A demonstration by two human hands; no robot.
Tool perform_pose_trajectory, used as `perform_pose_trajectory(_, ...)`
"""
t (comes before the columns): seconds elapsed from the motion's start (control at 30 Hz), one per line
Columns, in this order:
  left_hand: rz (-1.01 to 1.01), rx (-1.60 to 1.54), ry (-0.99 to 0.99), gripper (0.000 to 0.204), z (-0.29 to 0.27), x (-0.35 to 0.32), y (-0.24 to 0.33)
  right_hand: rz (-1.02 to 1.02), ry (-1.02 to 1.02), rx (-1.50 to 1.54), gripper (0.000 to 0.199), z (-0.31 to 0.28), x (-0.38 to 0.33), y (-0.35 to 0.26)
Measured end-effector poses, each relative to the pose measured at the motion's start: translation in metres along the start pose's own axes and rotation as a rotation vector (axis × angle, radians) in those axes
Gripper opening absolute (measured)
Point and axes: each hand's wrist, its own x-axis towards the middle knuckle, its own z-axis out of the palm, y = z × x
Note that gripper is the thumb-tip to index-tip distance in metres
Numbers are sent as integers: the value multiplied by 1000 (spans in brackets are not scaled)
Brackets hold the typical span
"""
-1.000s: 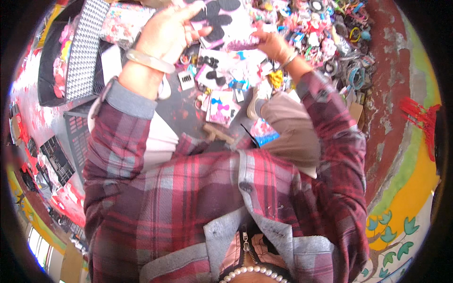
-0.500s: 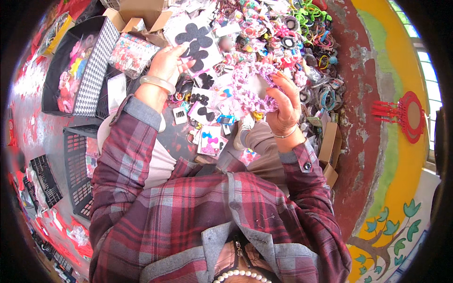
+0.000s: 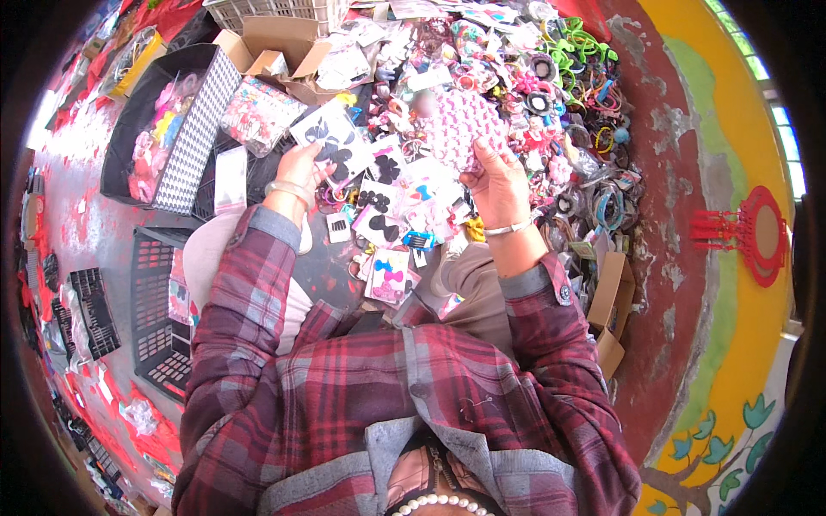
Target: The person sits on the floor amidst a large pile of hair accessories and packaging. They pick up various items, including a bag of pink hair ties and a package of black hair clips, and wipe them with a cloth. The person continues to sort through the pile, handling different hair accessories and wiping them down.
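My right hand point(image 3: 499, 185) pinches the lower edge of a round, knobbly pink-and-white looped fabric piece point(image 3: 460, 129) above the pile. The exact kind of this piece is not plain. At the left, my left hand point(image 3: 301, 175) grips the lower corner of a tilted white card point(image 3: 344, 116) bearing black flower-shaped pieces. Some of its fingers are hidden. Below and between the hands lie a card with black bows point(image 3: 375, 206), a blue packet point(image 3: 419, 240) and a card with blue and pink bows point(image 3: 390, 273).
A large heap of hair accessories point(image 3: 551, 129) spreads ahead and right. A houndstooth-sided box point(image 3: 185, 138), a bagged colourful bundle point(image 3: 258, 112) and an open cardboard box point(image 3: 280, 39) stand at the left. A black basket point(image 3: 159, 284) sits lower left; another cardboard box point(image 3: 613, 297) is right.
The pink-and-white piece no longer shows its open ring centre and looks flatter and rounder. My left hand has come nearer my body, with the flower card lower and smaller in view.
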Motion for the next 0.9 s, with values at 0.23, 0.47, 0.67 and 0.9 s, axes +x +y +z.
perform_pose_trajectory(0.23,-131,-206,49,20,-26,-1,-51,12,12,40,10,-9,1,-4)
perform_pose_trajectory(0.47,-11,-284,-24,14,-24,-13,-45,-74,9,113,16,-19,2,-12)
perform_pose_trajectory(0.67,-74,-134,255,20,-45,9,-56,-58,62,94,9,-37,13,-13)
perform_pose_trajectory(0.9,-231,72,375,26,-72,43,-102,-47,57,122,11,-51,25,-37)
